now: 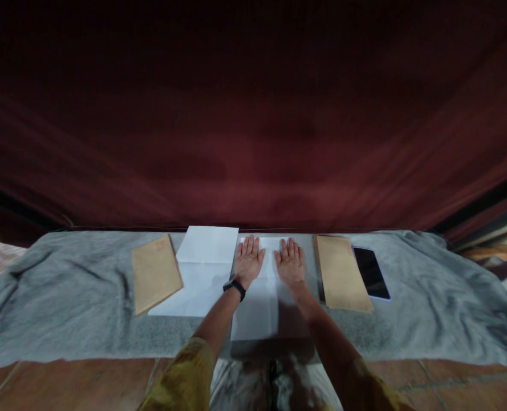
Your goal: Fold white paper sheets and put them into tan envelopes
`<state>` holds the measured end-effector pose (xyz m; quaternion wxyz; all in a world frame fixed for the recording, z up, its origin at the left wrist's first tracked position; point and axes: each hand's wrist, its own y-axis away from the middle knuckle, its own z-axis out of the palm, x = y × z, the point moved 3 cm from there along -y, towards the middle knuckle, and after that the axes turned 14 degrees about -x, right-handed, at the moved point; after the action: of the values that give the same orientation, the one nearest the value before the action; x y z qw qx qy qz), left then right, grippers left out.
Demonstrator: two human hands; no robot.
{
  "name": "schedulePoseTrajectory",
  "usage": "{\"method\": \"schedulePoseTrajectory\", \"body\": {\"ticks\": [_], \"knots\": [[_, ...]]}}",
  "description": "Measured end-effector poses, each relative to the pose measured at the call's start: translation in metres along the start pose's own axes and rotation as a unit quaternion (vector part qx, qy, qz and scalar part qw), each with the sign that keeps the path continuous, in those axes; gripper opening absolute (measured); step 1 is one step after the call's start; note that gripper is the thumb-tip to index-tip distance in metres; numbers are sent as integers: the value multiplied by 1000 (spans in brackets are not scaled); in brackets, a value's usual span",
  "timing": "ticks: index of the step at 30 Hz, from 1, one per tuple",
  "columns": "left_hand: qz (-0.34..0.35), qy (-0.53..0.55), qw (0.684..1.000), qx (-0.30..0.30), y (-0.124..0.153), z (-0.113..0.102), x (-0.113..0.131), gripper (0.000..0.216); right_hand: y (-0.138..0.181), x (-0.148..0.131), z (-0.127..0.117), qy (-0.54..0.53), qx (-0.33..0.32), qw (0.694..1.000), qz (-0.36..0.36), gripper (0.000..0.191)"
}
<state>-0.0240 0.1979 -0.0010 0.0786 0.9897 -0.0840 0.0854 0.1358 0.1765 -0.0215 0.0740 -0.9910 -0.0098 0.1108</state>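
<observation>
A creased sheet of white paper (255, 314) lies in front of me on the grey cloth. My left hand (248, 261) rests flat near the sheet's far left corner, fingers extended, with a dark band on the wrist. Flat on the far right part of the same sheet is my right hand (290, 264), its fingers slightly apart. Neither hand grips anything. To the left, a second white sheet (206, 285) with a fold line across it lies partly under a brown envelope (155, 274). Right of my right hand lies a stack of brown envelopes (345, 274).
A phone or tablet with a dark screen (370, 273) lies beside the envelope stack, its edge partly under it. The grey cloth (86, 291) covers a long narrow surface. A dark red wall or curtain (253, 142) rises right behind it. Tiled floor (86, 385) shows below.
</observation>
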Motion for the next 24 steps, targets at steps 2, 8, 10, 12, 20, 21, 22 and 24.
{"method": "schedulePoseTrajectory", "body": {"ticks": [2,8,10,12,20,21,22,24], "knots": [[8,8,1000,6,6,-4,1,58,1,-1,0,1,-8,1000,4,58],[125,9,990,59,84,8,30,55,-1,-1,-6,-3,-56,998,13,59],[168,-2,984,53,118,19,40,54,-3,0,-10,-7,-68,998,14,58],[167,-8,985,52,141,27,44,54,0,-2,-16,-14,-69,997,18,56],[154,-35,987,22,152,33,39,56,93,-41,-15,-30,-114,989,-93,51],[149,-37,988,21,152,35,37,57,105,-40,-14,-29,-113,989,-92,51],[139,-37,989,24,153,36,35,58,116,-38,-13,-25,-103,990,-89,51],[111,-30,993,38,156,38,29,58,130,-29,-15,-16,-76,993,-84,52]]}}
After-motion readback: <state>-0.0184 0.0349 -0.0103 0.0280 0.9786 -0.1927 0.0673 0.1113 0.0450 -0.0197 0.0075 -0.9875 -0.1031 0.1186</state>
